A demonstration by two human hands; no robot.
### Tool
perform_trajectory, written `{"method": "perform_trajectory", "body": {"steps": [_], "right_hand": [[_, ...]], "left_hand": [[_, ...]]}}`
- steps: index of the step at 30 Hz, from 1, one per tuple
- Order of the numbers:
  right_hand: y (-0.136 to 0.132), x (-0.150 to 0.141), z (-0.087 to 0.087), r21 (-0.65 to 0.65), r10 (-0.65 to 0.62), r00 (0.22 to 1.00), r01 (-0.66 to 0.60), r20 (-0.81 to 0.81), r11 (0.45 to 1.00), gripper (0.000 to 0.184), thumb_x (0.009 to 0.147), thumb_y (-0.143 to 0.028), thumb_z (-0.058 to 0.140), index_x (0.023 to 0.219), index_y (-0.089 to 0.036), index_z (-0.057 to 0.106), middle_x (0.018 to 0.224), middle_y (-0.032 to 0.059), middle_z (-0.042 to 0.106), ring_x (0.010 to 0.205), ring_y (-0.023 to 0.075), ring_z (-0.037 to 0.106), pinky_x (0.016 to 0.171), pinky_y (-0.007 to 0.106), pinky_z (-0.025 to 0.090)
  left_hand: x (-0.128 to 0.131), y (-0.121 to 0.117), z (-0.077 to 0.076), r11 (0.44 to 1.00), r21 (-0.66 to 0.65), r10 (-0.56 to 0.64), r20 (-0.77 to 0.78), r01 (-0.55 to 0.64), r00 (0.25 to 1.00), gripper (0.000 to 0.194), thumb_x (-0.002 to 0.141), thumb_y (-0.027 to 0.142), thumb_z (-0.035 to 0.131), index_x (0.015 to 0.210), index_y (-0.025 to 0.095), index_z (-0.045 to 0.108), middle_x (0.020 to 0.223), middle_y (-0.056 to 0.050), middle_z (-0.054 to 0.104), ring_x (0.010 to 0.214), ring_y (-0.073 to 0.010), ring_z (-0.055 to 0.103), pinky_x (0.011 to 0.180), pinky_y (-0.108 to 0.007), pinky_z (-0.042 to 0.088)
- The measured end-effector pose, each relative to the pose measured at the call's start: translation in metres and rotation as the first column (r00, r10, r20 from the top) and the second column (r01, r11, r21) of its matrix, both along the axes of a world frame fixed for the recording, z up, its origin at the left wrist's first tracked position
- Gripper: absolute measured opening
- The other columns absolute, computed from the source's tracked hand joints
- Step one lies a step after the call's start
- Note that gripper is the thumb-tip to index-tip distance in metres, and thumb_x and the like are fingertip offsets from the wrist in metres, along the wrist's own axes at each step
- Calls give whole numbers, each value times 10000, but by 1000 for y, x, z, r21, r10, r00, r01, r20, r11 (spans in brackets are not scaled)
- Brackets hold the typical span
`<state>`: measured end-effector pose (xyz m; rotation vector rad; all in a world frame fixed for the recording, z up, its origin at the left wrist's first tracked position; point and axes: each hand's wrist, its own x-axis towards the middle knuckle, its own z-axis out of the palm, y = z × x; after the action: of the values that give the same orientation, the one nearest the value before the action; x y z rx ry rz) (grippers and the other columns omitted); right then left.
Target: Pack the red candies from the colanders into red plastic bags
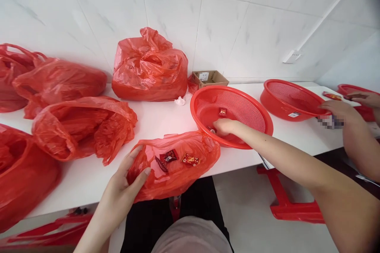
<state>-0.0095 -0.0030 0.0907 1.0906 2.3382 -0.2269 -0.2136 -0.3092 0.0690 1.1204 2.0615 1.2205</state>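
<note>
My left hand [128,176] grips the near-left rim of a thin red plastic bag [178,184], thumb inside and fingers outside. The bag's mouth lies wide, showing a few wrapped candies: a dark red one [168,155], a bright red and gold one [190,159] and a narrow dark one [161,164]. Inside a red plastic basket [268,132] with perforated walls, my right hand [224,126] has its fingers closed at a dark wrapped candy [211,130]; the fingertips are partly hidden. Another red candy [222,112] lies behind that hand in the basket.
Several red plastic bags line the left, including a full bag [150,71] by the wall and a rumpled bag [84,126]. A small cardboard box [210,79] sits behind the basket. Rightward stand another red basket [291,106] and a co-worker's hands [341,110].
</note>
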Motion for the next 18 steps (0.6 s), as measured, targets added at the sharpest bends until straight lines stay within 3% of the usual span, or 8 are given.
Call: {"method": "perform_trajectory", "body": {"steps": [4,9,12,14,16,18], "right_hand": [[7,0,4,98,29,997,-22,-74,995,268,861,-344,549,914,-121,688,915,167,679,803,252,640,665,312,409],[6,2,40,117,39,986,-20,-164,993,260,877,-363,528,830,-139,650,814,121,665,695,208,610,593,289,372],[-25,2,64,-64,38,901,-73,-431,995,311,882,-460,518,860,-165,615,816,53,643,676,155,584,577,256,369],[-53,0,73,-243,6,811,-182,-585,953,343,841,-510,565,824,-170,606,766,15,610,642,128,548,562,240,354],[-80,-6,72,-320,13,790,-264,-613,910,379,770,-552,638,784,-174,612,746,1,597,629,121,518,544,236,336],[-99,-13,65,-293,60,807,-281,-587,914,426,712,-592,687,791,-177,635,786,15,625,663,136,529,549,240,345]], "left_hand": [[-1,-2,-1,1000,5,14,18,-14,1000,663,853,500,580,1445,259,402,1546,-40,378,1452,-226,271,1203,-429,178],[-2,-2,-1,1000,11,5,34,-5,999,665,857,492,581,1453,266,390,1535,-41,396,1443,-235,293,1197,-447,197],[-3,-1,-2,1000,8,16,53,-16,998,668,856,493,584,1456,275,385,1537,-38,392,1440,-240,297,1196,-451,192],[-3,1,-3,1000,8,15,59,-16,998,668,856,492,585,1457,285,380,1543,-31,382,1446,-236,285,1197,-443,188],[-2,4,-3,1000,11,12,60,-13,998,671,854,494,588,1458,294,376,1546,-22,378,1450,-228,275,1198,-434,189],[-1,5,-3,1000,20,12,57,-13,998,672,851,496,592,1457,298,379,1546,-18,378,1452,-223,270,1199,-427,185]]}}
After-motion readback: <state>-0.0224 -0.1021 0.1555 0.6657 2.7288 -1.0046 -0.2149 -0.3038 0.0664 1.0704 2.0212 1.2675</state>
